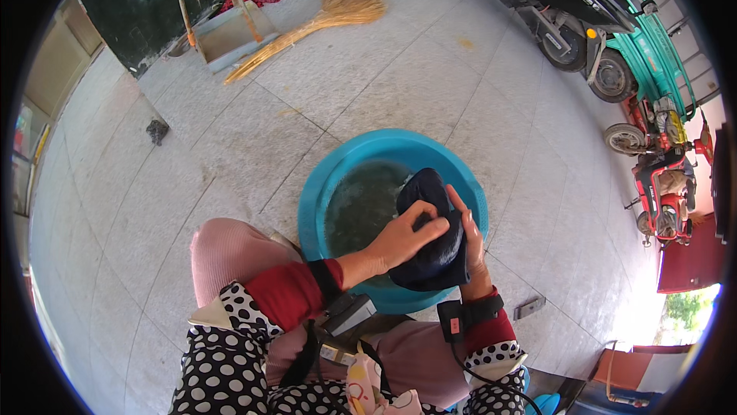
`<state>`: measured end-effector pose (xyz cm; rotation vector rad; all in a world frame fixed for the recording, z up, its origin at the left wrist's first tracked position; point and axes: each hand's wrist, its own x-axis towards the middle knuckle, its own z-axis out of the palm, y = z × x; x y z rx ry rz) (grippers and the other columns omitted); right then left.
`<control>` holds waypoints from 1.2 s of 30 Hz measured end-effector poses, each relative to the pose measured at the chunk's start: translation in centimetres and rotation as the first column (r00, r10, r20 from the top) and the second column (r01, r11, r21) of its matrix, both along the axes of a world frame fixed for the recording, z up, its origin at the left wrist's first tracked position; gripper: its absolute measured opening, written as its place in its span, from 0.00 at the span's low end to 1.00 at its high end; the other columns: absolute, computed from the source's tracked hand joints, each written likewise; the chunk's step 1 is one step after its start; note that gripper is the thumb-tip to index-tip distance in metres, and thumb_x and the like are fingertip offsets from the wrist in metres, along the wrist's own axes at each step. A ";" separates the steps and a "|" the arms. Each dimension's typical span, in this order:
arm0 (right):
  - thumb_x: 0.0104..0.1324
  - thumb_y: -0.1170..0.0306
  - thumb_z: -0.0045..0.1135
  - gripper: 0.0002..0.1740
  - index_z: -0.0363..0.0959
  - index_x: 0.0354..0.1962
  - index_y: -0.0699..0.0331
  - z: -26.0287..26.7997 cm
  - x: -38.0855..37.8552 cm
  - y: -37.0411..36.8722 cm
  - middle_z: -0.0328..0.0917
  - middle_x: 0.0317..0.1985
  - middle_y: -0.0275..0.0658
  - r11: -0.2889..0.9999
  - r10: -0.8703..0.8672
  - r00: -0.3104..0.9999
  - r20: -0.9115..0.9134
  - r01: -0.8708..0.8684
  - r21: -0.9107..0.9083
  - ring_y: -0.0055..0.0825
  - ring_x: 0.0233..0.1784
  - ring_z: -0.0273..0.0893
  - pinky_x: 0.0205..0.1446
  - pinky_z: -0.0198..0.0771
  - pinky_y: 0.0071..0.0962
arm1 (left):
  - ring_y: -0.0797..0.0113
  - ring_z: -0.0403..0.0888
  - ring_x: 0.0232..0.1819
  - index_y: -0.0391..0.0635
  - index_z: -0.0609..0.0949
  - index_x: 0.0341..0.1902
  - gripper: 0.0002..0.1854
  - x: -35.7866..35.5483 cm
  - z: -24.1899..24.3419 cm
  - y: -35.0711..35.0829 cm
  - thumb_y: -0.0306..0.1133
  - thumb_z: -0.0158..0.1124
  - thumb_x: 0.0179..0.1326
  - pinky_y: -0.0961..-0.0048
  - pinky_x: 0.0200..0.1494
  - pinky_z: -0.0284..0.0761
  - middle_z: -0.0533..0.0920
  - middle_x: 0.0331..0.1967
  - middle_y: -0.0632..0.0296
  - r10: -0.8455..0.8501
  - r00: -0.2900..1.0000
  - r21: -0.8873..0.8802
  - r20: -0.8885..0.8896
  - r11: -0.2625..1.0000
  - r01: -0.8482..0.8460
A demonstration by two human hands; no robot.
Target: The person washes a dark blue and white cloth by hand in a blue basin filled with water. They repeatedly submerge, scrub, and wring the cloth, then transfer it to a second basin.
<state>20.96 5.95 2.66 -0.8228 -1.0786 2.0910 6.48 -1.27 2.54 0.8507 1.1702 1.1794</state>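
A dark navy piece of cloth (440,259), wet-looking and bunched, is held up over a blue plastic basin (314,207). My left hand (411,231) presses on its upper face with thumb and bent fingers gripping the fabric. From the right side my right hand (473,242) supports it, fingers extended along its edge and partly hidden behind it. Murky water (360,213) with some foam fills the lower part of the basin. The basin stands on the tiled floor in front of my knees.
A straw broom (351,3) lies beyond the basin beside a long-handled dustpan (236,38). At the right stand a black scooter (567,6), a teal cargo vehicle (645,40) and a red two-wheeler (662,196). A small grey object (530,307) rests on the floor near my right wrist.
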 end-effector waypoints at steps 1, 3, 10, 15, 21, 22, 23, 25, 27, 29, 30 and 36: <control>0.62 0.55 0.49 0.39 0.48 0.64 0.65 0.1 -0.1 -0.2 0.60 0.59 0.46 0.998 0.050 0.999 -0.005 -0.050 0.029 0.32 0.60 0.62 0.63 0.59 0.30 | 0.72 0.74 0.38 0.49 0.71 0.45 0.18 -0.1 0.1 -0.2 0.48 0.56 0.59 0.73 0.42 0.69 0.76 0.36 0.63 -0.027 0.996 0.014 -0.079 1.000 0.028; 0.57 0.62 0.54 0.35 0.56 0.59 0.66 0.0 -0.4 -0.5 0.67 0.52 0.43 1.000 -0.025 0.998 0.058 0.025 0.006 0.31 0.53 0.68 0.57 0.64 0.28 | 0.70 0.75 0.36 0.48 0.71 0.42 0.19 -0.2 0.3 -0.4 0.49 0.59 0.56 0.72 0.40 0.70 0.77 0.32 0.61 -0.083 0.980 0.004 -0.183 0.996 0.085; 0.48 0.78 0.58 0.15 0.67 0.36 0.60 -1.5 -0.7 -0.4 0.72 0.33 0.34 0.981 -0.161 0.967 0.197 0.179 -0.079 0.23 0.35 0.71 0.41 0.69 0.23 | 0.59 0.78 0.34 0.43 0.73 0.38 0.21 -0.3 0.0 -0.6 0.51 0.58 0.56 0.68 0.37 0.70 0.78 0.29 0.52 -0.123 0.929 0.042 -0.350 0.988 0.147; 0.51 0.73 0.61 0.12 0.71 0.34 0.62 -2.4 -0.9 1.3 0.73 0.30 0.34 0.998 -0.058 0.929 0.367 0.065 -0.007 0.21 0.33 0.71 0.37 0.67 0.20 | 0.52 0.78 0.40 0.46 0.75 0.42 0.23 0.3 -1.9 -0.1 0.54 0.55 0.56 0.64 0.42 0.71 0.80 0.35 0.50 -0.006 0.967 0.021 -0.256 1.000 0.012; 0.54 0.64 0.61 0.19 0.74 0.42 0.67 -5.9 0.7 2.5 0.76 0.35 0.42 0.974 -0.132 0.650 0.748 -0.057 0.221 0.28 0.41 0.73 0.44 0.67 0.24 | 0.70 0.70 0.38 0.42 0.74 0.40 0.21 -2.0 -7.3 -0.2 0.51 0.56 0.58 0.72 0.42 0.66 0.75 0.33 0.59 0.271 0.932 -0.358 -0.241 0.868 -0.345; 0.54 0.63 0.61 0.20 0.74 0.42 0.67 -6.7 1.2 2.7 0.76 0.36 0.44 0.958 -0.159 0.583 0.797 -0.104 0.267 0.31 0.42 0.73 0.46 0.67 0.25 | 0.68 0.69 0.41 0.42 0.72 0.43 0.23 -2.7 -8.2 -0.3 0.51 0.55 0.58 0.70 0.44 0.65 0.74 0.37 0.55 0.271 0.927 -0.403 -0.259 0.842 -0.359; 0.54 0.62 0.62 0.21 0.74 0.42 0.67 -7.5 1.7 2.7 0.76 0.37 0.46 0.938 -0.194 0.518 0.833 -0.151 0.312 0.34 0.43 0.74 0.47 0.67 0.27 | 0.64 0.69 0.45 0.42 0.69 0.48 0.24 -3.4 -9.1 -0.3 0.50 0.54 0.59 0.68 0.47 0.66 0.73 0.41 0.52 0.237 0.926 -0.444 -0.294 0.824 -0.352; 0.52 0.60 0.63 0.24 0.73 0.42 0.68 -9.6 2.2 2.7 0.76 0.39 0.49 0.930 -0.221 0.372 0.902 -0.200 0.310 0.38 0.45 0.73 0.50 0.67 0.29 | 0.57 0.68 0.53 0.43 0.64 0.58 0.31 -4.2 -10.1 -0.2 0.53 0.52 0.59 0.64 0.50 0.65 0.70 0.52 0.47 0.189 0.916 -0.512 -0.353 0.780 -0.358; 0.50 0.59 0.64 0.26 0.73 0.43 0.69 -11.9 1.6 2.4 0.76 0.40 0.50 0.919 -0.305 0.335 0.891 -0.144 0.368 0.41 0.48 0.73 0.53 0.66 0.31 | 0.49 0.62 0.61 0.44 0.55 0.66 0.40 -3.7 -10.4 -0.3 0.58 0.49 0.58 0.59 0.57 0.62 0.62 0.61 0.43 0.094 0.942 -0.612 -0.323 0.738 -0.284; 0.49 0.59 0.65 0.27 0.73 0.43 0.69 -14.0 0.3 1.5 0.76 0.41 0.50 0.888 -0.442 0.344 0.828 0.036 0.459 0.42 0.50 0.72 0.54 0.65 0.32 | 0.44 0.49 0.68 0.47 0.45 0.70 0.46 -3.3 -10.2 -0.3 0.62 0.47 0.56 0.49 0.62 0.55 0.52 0.67 0.43 0.025 0.938 -0.617 -0.346 0.747 -0.248; 0.49 0.61 0.65 0.26 0.73 0.42 0.70 -14.7 -0.3 0.9 0.76 0.40 0.50 0.907 -0.390 0.437 0.810 0.028 0.421 0.41 0.49 0.73 0.53 0.66 0.31 | 0.44 0.49 0.68 0.47 0.44 0.70 0.47 -3.1 -10.1 -0.4 0.62 0.47 0.56 0.50 0.63 0.55 0.51 0.67 0.43 0.048 0.934 -0.625 -0.354 0.731 -0.274; 0.45 0.80 0.62 0.15 0.74 0.34 0.67 -12.8 -4.3 -1.7 0.75 0.33 0.39 0.986 0.169 0.716 0.678 -0.132 -0.106 0.27 0.38 0.73 0.41 0.69 0.24 | 0.45 0.47 0.68 0.46 0.44 0.70 0.48 -3.8 -10.7 -0.3 0.65 0.45 0.55 0.54 0.65 0.50 0.49 0.67 0.41 0.231 0.918 -0.617 -0.322 0.684 -0.389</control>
